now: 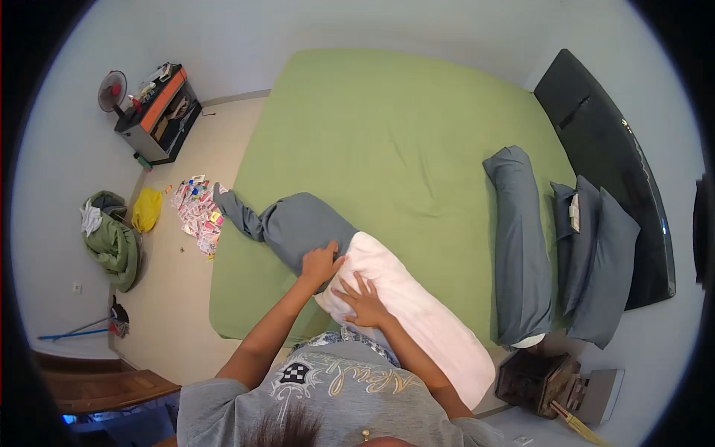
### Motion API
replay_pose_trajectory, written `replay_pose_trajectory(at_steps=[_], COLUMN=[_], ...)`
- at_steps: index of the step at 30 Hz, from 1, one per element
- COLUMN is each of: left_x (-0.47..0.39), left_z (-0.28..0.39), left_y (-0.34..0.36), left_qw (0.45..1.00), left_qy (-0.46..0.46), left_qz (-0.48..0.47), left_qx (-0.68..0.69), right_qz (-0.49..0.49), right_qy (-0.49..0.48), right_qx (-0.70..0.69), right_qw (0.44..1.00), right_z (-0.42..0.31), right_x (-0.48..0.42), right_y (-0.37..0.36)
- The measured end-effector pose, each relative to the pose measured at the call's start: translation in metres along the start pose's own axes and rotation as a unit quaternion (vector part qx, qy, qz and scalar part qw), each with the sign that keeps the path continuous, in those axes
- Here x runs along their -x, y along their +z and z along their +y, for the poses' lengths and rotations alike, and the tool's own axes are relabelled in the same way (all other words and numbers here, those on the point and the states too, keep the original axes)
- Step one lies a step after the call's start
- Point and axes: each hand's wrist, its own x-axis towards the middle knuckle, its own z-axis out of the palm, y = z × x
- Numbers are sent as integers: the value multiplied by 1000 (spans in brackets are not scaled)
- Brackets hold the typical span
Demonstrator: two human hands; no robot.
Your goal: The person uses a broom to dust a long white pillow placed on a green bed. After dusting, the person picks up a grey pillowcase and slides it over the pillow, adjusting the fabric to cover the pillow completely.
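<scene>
A long white bolster [416,310] lies slantwise over the near edge of the bed. Its far end is inside a grey bolster case [304,226], whose loose tail lies twisted toward the bed's left edge. My left hand [321,264] is curled on the case at its opening, gripping the cloth; part of the grip is hidden under the hand. Spread flat on the white bolster just beside that opening is my right hand [364,304], fingers apart. The bolster's near end reaches past my right forearm.
Under the bolster is a bed with a green fitted sheet [380,128]. A grey-covered bolster [519,246] and several grey pillows [600,268] lie by the dark headboard [609,184]. Scattered packets [198,218], a yellow bag [147,209] and a green comforter [114,251] are on the left floor.
</scene>
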Motion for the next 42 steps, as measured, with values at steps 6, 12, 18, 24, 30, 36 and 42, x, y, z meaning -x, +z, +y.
replay_pose_trajectory(at_steps=[6,12,18,24,30,36,42], left_x=[-25,30,28,31,19,-5,12], left_z=[21,53,15,7,38,35,-42], left_y=[67,34,37,10,-45,-74,24], left_qw=[992,946,944,950,953,978,990], left_qy=[-18,69,55,-9,-78,-88,-112], left_qz=[-90,-162,-178,-111,91,77,4], left_qx=[82,272,272,293,278,175,89], right_qz=[37,-9,295,115,219,229,188], right_qy=[13,-14,309,320,281,218,179], right_qx=[-20,-480,-227,-164,-90,-46,-110], right_qw=[999,877,875,926,930,948,960], right_z=[-11,44,152,95,-20,-53,-11], right_x=[6,61,45,26,67,56,17], right_y=[-1,-46,1,-22,-107,-104,-48])
